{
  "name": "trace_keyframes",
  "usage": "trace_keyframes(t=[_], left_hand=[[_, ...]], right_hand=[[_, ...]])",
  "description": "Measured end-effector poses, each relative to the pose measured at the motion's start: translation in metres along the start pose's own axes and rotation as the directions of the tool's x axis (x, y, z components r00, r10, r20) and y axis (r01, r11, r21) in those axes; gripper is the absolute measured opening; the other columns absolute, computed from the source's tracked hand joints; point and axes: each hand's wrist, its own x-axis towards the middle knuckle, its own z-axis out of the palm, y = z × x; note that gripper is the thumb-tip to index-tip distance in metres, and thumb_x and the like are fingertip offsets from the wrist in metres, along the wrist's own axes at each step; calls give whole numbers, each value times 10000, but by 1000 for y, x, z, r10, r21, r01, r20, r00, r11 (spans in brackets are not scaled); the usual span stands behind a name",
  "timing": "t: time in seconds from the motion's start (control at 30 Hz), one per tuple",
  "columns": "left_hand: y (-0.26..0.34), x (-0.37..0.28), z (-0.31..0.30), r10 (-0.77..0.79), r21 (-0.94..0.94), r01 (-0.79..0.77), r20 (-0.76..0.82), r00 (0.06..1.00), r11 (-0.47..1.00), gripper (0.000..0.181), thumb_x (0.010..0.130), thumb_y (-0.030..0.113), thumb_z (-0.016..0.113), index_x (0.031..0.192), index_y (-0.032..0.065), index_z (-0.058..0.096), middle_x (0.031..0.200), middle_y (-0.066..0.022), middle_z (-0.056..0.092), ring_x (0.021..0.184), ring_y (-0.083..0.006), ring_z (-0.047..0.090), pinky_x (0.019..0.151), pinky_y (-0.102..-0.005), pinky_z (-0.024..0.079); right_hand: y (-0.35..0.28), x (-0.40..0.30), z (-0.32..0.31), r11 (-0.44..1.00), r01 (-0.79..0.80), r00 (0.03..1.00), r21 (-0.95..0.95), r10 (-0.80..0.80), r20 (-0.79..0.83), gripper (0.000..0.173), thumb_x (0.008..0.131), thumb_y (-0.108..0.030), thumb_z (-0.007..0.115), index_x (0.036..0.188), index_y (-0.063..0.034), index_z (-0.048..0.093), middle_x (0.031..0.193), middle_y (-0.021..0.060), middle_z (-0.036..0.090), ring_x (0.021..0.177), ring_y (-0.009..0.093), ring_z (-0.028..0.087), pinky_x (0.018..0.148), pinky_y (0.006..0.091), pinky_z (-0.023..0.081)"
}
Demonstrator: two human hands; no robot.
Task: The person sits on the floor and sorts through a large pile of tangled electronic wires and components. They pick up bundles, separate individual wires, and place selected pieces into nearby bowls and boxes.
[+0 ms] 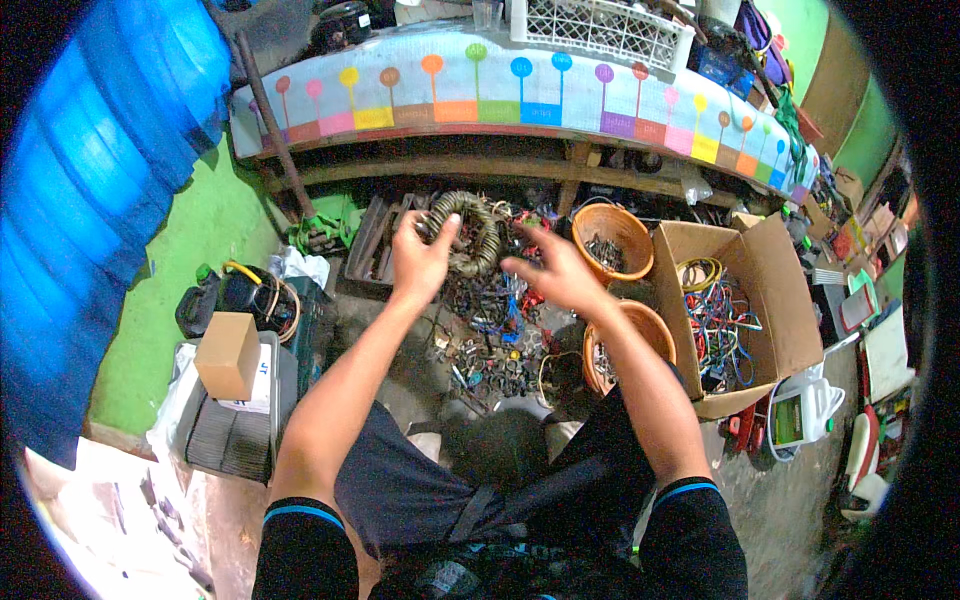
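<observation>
My left hand (426,255) holds a ring of coiled, ribbed material (486,232), grey-brown and like a spring or corrugated hose, by its left side. To the right of the ring, my right hand (559,271) is held apart from it with fingers spread, a little blurred, and holds nothing. Beneath both hands a heap of wires and small parts (499,330) covers the floor, with blue, red and black pieces in it. My forearms hide parts of the floor and of the lower orange bucket.
Two orange buckets (643,276) with small metal pieces stand at the right, beside a cardboard box (791,337) of coloured wires. A grey crate (289,382) bearing a small carton (227,355) is at the left. A low table (450,90) spans the front.
</observation>
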Motion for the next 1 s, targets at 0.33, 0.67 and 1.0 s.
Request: trace_keyframes(t=[0.33, 0.67, 1.0], left_hand=[[-35, -13, 25, -125, -111, 114, -104, 987, 987, 323, 838, 241, 715, 921, -19, 542, 765, -85, 664, 672, -131, 603, 656, -297, 480], [1, -26, 29, -216, -290, 228, 74, 974, 929, 230, 841, 172, 711, 935, 19, 567, 801, -47, 659, 692, -92, 597, 639, -256, 473], [-24, -17, -16, -286, -131, 262, -218, 933, 956, 290, 842, 207, 722, 949, 2, 546, 805, -40, 628, 691, -95, 550, 624, -257, 440]], right_hand=[[16, -8, 30, 977, -82, 964, 194, 127, -234, 330, 752, -199, 732, 977, 7, 606, 961, 182, 637, 917, 298, 622, 845, 381, 474], [-4, -6, 15, 963, -225, 971, 146, 234, -51, 405, 860, -342, 636, 1061, 9, 611, 924, 243, 647, 861, 373, 637, 785, 418, 486], [85, -42, -110, 756, 158, 277, 635, 584, -763, 293, 918, -256, 577, 882, 13, 687, 854, 80, 673, 731, 173, 585, 722, 348, 463]])
